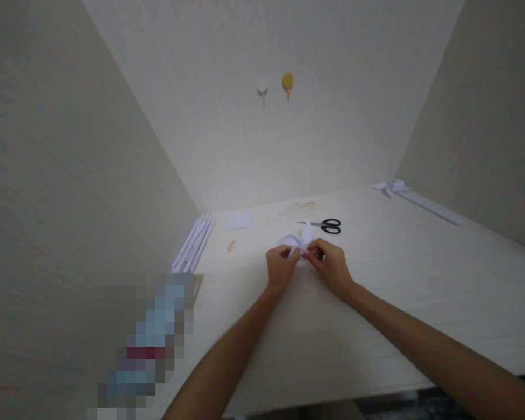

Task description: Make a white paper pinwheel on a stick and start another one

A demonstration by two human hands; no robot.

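Both of my hands meet over the middle of the pale table (376, 291). My left hand (280, 267) and my right hand (330, 263) pinch a small folded white paper piece (298, 240) between their fingertips, holding it just above the tabletop. The paper's loops and a pointed flap stick out beyond my fingers. A pair of black-handled scissors (325, 225) lies closed on the table just behind the paper, to the right.
A bundle of white paper strips (193, 244) leans along the left wall. A small white paper square (238, 220) lies behind them. A finished white paper bow with a long strip (413, 197) rests at the far right. Two round hooks (275, 84) hang on the back wall.
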